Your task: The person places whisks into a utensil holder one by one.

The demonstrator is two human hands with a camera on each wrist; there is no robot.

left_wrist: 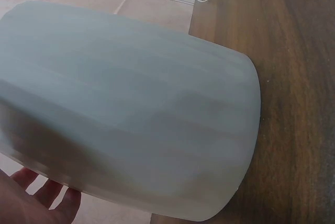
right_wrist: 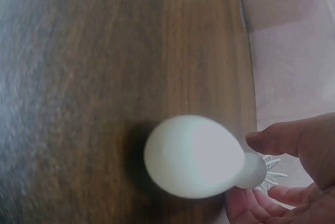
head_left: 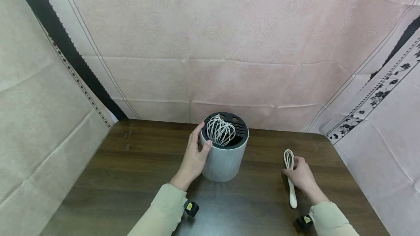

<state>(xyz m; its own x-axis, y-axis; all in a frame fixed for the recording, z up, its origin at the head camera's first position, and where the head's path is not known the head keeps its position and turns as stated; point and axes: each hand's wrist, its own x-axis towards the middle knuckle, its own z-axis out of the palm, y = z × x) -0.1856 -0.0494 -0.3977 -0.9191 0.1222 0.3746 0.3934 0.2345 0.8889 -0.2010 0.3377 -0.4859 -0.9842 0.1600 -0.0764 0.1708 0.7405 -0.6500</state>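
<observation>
Two whisks, one holder, on a dark wooden desk (head_left: 131, 163)

Left hand (head_left: 193, 157) grips the ribbed grey utensil holder (head_left: 224, 163) near the far edge; right hand (head_left: 302, 177) fingers close around a small white-handled whisk (head_left: 290, 177), which could slip from so light a pinch.

Sleeves: pale sage-green long sleeves, loose fabric, ending at both wrists.
Wrist units: small black camera mount (head_left: 191, 208) with yellow marking under the left cuff; a matching one (head_left: 304, 221) at the right.
Hands: bare.

light: even, soft | shadows: faint | head view: edges bowed | wrist views: blurred, perhaps motion
</observation>
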